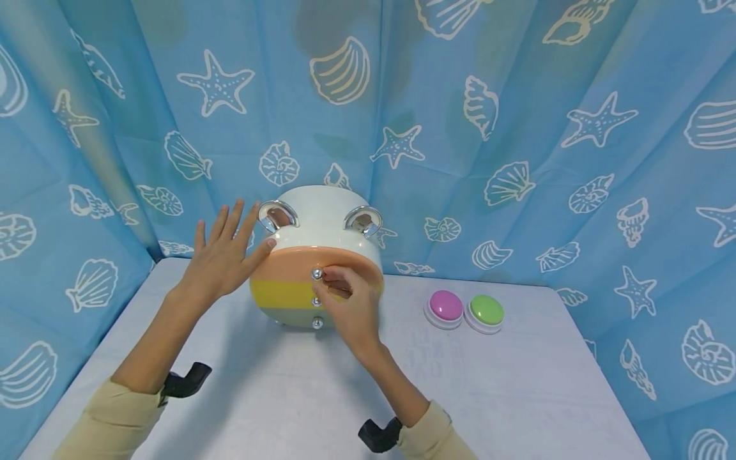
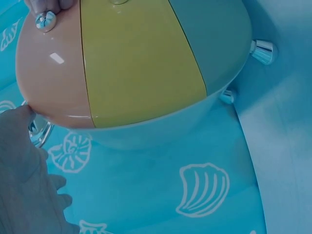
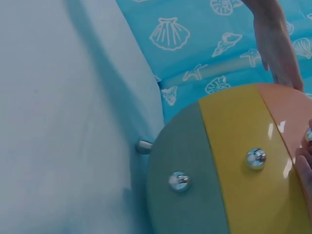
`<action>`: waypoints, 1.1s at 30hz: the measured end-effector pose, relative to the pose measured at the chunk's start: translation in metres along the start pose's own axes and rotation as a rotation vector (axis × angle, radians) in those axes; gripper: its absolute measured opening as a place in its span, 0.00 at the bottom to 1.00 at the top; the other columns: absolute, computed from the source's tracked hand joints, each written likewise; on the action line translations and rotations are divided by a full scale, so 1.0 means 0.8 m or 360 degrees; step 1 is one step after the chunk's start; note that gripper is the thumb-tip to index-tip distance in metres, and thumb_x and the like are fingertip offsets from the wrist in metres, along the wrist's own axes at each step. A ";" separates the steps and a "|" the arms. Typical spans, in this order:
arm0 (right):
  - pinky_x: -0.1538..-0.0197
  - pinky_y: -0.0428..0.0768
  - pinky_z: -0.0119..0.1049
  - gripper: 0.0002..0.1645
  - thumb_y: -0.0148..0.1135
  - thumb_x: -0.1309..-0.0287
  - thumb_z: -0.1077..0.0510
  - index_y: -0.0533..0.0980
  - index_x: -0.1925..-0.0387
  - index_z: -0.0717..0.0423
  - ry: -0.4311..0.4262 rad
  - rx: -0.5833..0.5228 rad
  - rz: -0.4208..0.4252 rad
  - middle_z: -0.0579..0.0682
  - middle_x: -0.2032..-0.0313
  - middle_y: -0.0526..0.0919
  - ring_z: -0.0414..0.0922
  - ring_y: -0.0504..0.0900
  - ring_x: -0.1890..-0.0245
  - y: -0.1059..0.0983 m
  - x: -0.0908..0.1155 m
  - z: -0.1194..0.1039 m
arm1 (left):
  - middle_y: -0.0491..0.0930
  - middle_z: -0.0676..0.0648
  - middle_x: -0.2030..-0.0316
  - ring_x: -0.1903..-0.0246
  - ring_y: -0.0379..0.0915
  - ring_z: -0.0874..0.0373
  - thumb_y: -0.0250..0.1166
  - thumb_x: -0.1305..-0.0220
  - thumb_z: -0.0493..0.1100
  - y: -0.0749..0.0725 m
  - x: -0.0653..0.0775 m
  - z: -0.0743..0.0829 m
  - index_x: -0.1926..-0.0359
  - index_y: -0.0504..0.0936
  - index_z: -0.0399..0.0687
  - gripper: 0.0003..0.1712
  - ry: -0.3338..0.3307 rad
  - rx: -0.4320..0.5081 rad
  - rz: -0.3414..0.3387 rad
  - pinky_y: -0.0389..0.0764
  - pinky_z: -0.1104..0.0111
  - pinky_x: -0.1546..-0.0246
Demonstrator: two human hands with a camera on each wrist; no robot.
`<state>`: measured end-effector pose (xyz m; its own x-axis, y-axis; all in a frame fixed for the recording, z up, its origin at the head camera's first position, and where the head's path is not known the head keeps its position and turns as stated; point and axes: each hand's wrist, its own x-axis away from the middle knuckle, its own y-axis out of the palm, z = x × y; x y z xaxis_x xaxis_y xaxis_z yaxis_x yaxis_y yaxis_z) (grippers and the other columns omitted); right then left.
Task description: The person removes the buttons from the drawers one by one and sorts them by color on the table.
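A small rounded drawer cabinet (image 1: 328, 214) stands on the table, its white body topped by two chrome rings. Its oval front has an orange drawer (image 1: 287, 260) above a yellow drawer (image 1: 282, 294) and a green drawer (image 3: 183, 146), each with a round silver knob. With thumb and fingers curled, my right hand (image 1: 358, 313) pinches the top drawer knob (image 2: 46, 21). My left hand (image 1: 218, 265) is spread beside the cabinet's upper left, the thumb tip right at the orange drawer's edge. The orange, yellow and green fronts lie about level with each other.
Right of the cabinet, a pink push button (image 1: 446, 305) and a green push button (image 1: 487, 310) sit side by side on white bases. A white cloth (image 1: 517, 383) covers the table. Blue shell-print curtains (image 1: 437, 191) hang close behind and along the sides.
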<state>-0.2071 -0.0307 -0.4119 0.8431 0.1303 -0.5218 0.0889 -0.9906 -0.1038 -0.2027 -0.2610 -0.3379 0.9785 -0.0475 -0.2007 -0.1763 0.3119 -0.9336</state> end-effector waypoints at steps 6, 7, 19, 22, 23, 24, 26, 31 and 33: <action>0.52 0.83 0.39 0.18 0.75 0.48 0.67 0.77 0.57 0.65 0.0111 -0.0054 -0.0031 0.55 0.62 0.84 0.49 0.85 0.60 0.000 0.017 0.015 | 0.34 0.35 0.22 0.25 0.24 0.35 0.40 0.27 0.70 0.000 0.000 0.000 0.20 0.40 0.47 0.48 0.0000 0.0004 -0.0002 0.21 0.35 0.35; 0.53 0.83 0.39 0.17 0.75 0.48 0.66 0.78 0.58 0.65 0.0116 -0.0044 -0.0028 0.55 0.62 0.84 0.49 0.86 0.60 0.000 0.020 0.019 | 0.34 0.35 0.22 0.25 0.23 0.35 0.40 0.27 0.70 0.000 0.000 0.001 0.20 0.39 0.47 0.48 0.0001 0.0004 -0.0002 0.21 0.35 0.35; 0.60 0.84 0.32 0.09 0.74 0.45 0.64 0.84 0.61 0.62 0.0215 0.0089 0.0017 0.50 0.65 0.88 0.42 0.87 0.65 0.010 0.041 0.045 | 0.34 0.35 0.22 0.25 0.24 0.35 0.41 0.27 0.69 0.001 0.001 0.001 0.20 0.40 0.47 0.48 -0.0004 -0.0001 0.0002 0.22 0.35 0.35; 0.62 0.84 0.31 0.09 0.75 0.48 0.65 0.83 0.64 0.63 0.0226 0.0095 0.0071 0.50 0.67 0.88 0.41 0.87 0.67 0.016 0.042 0.048 | 0.34 0.35 0.22 0.25 0.24 0.35 0.40 0.26 0.69 0.001 0.000 0.001 0.20 0.40 0.47 0.47 -0.0008 -0.0010 -0.0003 0.22 0.35 0.35; 0.63 0.84 0.31 0.09 0.75 0.48 0.65 0.83 0.65 0.63 0.0215 0.0105 0.0094 0.50 0.68 0.88 0.41 0.87 0.68 0.018 0.042 0.049 | 0.34 0.35 0.22 0.25 0.24 0.35 0.40 0.26 0.69 0.001 -0.001 0.001 0.20 0.40 0.47 0.47 -0.0009 -0.0014 -0.0003 0.22 0.35 0.35; 0.63 0.84 0.31 0.09 0.75 0.49 0.65 0.83 0.66 0.63 0.0201 0.0120 0.0116 0.49 0.69 0.87 0.40 0.87 0.68 0.020 0.042 0.049 | 0.34 0.35 0.22 0.25 0.24 0.35 0.40 0.26 0.69 0.002 -0.001 0.001 0.20 0.40 0.47 0.47 -0.0009 -0.0018 -0.0002 0.22 0.35 0.35; 0.64 0.84 0.31 0.09 0.76 0.49 0.64 0.82 0.68 0.62 0.0164 0.0157 0.0156 0.49 0.70 0.87 0.39 0.87 0.69 0.023 0.042 0.050 | 0.34 0.35 0.22 0.25 0.24 0.35 0.40 0.26 0.68 0.002 -0.002 0.001 0.20 0.40 0.47 0.47 -0.0008 -0.0023 0.0002 0.22 0.35 0.35; 0.67 0.84 0.30 0.10 0.76 0.49 0.62 0.81 0.70 0.61 0.0101 0.0240 0.0199 0.48 0.72 0.86 0.38 0.87 0.71 0.027 0.040 0.050 | 0.34 0.35 0.22 0.25 0.26 0.34 0.40 0.26 0.68 0.002 -0.001 0.000 0.20 0.40 0.47 0.47 0.0002 -0.0022 0.0012 0.23 0.35 0.35; 0.67 0.84 0.29 0.10 0.76 0.49 0.62 0.81 0.70 0.61 0.0095 0.0265 0.0193 0.48 0.72 0.86 0.38 0.87 0.71 0.028 0.040 0.049 | 0.34 0.35 0.22 0.25 0.26 0.34 0.41 0.26 0.68 0.002 0.000 0.000 0.20 0.40 0.47 0.47 0.0004 -0.0023 0.0013 0.23 0.35 0.35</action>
<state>-0.1991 -0.0467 -0.4644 0.8725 0.0030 -0.4886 -0.0997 -0.9778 -0.1840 -0.2032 -0.2607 -0.3392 0.9767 -0.0474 -0.2092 -0.1860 0.2986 -0.9361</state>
